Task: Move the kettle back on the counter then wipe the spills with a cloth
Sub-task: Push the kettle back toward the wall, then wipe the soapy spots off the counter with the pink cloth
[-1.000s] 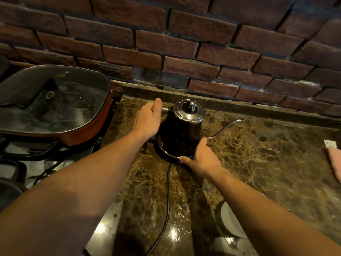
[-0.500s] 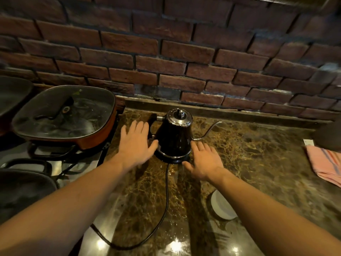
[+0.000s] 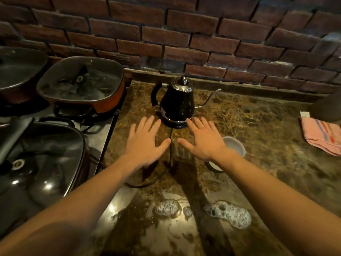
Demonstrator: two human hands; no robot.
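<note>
A black kettle with a chrome lid and thin spout stands upright on its base at the back of the brown marble counter, close to the brick wall. Its cord runs toward me between my hands. My left hand and my right hand hover flat with fingers spread just in front of the kettle, holding nothing. Foamy spills and a smaller patch of foam lie on the near counter. A pink striped cloth rests folded at the right edge.
A white cup sits just right of my right hand. On the stove to the left stand an orange lidded pan, a dark pan behind it and a black lidded pan nearer me.
Both hands let go of the kettle and drew back toward me, fingers spread. The view pulled back, revealing the foamy spills and more of the cloth.
</note>
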